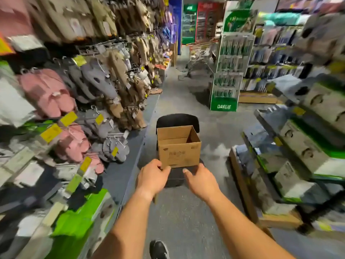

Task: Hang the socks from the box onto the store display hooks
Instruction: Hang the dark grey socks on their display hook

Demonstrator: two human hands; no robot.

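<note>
Down the middle of the aisle, seen from the head camera, an open cardboard box (178,146) sits on a dark chair (177,119), whose rounded back rises just behind it. Both arms reach forward to the box's near bottom edge. The left hand (152,177) has its fingers curled, with the thumb and fingertips pinching the near left bottom corner of the box. The right hand (200,179) lies just beside the near right bottom corner; its fingers bend loosely toward the edge, but whether they actually grip the cardboard cannot be told, since the tips are hidden under the box. The box stands upright with its mouth facing up and its printed near face toward the person. Its long axis seems to run left to right across the aisle, though the wide lens makes that uncertain. What shows of the inside is bare cardboard wall and floor, and no socks are visible in it from this angle. On the left, the display hooks (119,135) already carry crowded rows of pink, grey and brown soft goods with yellow price tags (50,132), all heavily blurred. Judging from that, the hanging looks largely or wholly done, and what is in hand looks like handling of the box itself rather than hanging.
</note>
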